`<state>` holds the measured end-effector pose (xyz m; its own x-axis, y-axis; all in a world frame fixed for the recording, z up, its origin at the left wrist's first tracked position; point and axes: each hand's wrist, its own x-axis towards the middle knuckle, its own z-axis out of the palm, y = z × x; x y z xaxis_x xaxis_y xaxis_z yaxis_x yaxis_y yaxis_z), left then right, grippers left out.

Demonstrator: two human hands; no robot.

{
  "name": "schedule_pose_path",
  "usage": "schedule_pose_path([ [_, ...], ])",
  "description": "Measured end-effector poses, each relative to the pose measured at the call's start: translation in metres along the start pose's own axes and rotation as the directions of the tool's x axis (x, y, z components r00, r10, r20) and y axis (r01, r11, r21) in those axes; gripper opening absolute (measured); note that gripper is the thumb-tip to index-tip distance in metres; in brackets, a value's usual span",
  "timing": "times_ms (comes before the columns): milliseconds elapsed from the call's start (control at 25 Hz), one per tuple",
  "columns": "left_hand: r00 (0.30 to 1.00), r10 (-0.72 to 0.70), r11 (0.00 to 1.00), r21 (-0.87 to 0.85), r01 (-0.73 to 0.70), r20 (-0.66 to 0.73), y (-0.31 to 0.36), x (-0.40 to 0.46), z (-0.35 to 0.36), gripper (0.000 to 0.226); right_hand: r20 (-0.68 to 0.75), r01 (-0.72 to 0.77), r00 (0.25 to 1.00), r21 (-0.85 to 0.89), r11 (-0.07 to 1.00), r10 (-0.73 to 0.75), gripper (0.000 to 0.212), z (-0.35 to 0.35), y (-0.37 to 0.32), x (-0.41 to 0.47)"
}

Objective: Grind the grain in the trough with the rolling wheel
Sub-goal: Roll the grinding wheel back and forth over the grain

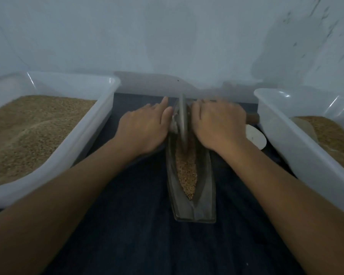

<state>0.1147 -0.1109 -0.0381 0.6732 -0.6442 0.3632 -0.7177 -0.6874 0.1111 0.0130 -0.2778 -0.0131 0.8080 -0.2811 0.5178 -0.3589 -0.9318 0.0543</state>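
Note:
A narrow boat-shaped metal trough [204,197] lies lengthwise on the dark cloth in front of me, with brown grain [187,173] along its groove. A thin metal rolling wheel [182,120] stands on edge in the far half of the trough. My left hand [145,126] rests palm down on the wheel's axle handle at its left, fingers stretched forward. My right hand [218,124] is closed over the handle on the right; the wooden handle end [253,118] sticks out past it. Both handles are mostly hidden under my hands.
A large white plastic tub [99,120] full of grain stands at the left. Another white tub [286,132] with grain stands at the right, a pale flat scoop-like piece [255,136] beside it. A pale wall rises close behind. Dark cloth [137,235] covers the floor.

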Motion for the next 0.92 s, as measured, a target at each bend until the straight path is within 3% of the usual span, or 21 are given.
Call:
schedule_pose_path([
  [120, 0.991, 0.058, 0.998, -0.023, -0.061, -0.117, 0.014, -0.058, -0.016, 0.071, 0.021, 0.014, 1.000, 0.164, 0.986, -0.017, 0.063, -0.023, 0.003, -0.061],
  [240, 0.989, 0.098, 0.995, 0.034, -0.095, -0.114, 0.022, -0.075, -0.022, 0.075, -0.046, 0.012, 0.999, 0.120, 0.993, -0.006, 0.065, -0.029, 0.009, -0.082],
  [440, 1.000, 0.013, 0.999, 0.031, -0.012, -0.016, 0.016, -0.001, -0.014, 0.070, 0.109, -0.025, 0.994, 0.103, 0.994, 0.014, 0.053, -0.004, 0.010, -0.007],
  [560, 0.995, -0.093, 0.990, 0.105, 0.090, 0.025, 0.019, 0.058, -0.010, 0.065, 0.219, -0.114, 0.970, 0.025, 0.993, 0.105, 0.037, 0.018, 0.022, 0.048],
  [640, 0.995, -0.093, 0.981, 0.171, 0.088, 0.022, 0.020, 0.070, -0.011, 0.058, 0.216, -0.112, 0.971, 0.014, 0.994, 0.106, 0.038, 0.023, 0.023, 0.055],
  [720, 0.999, -0.047, 0.983, 0.177, 0.047, -0.006, 0.020, 0.051, -0.010, 0.054, 0.147, -0.078, 0.987, 0.040, 0.996, 0.071, 0.044, 0.019, 0.021, 0.035],
  [920, 0.980, 0.082, 0.995, 0.064, -0.071, -0.182, 0.020, -0.059, -0.020, 0.070, 0.078, 0.022, 0.996, 0.265, 0.964, -0.044, 0.063, -0.020, 0.012, -0.057],
])
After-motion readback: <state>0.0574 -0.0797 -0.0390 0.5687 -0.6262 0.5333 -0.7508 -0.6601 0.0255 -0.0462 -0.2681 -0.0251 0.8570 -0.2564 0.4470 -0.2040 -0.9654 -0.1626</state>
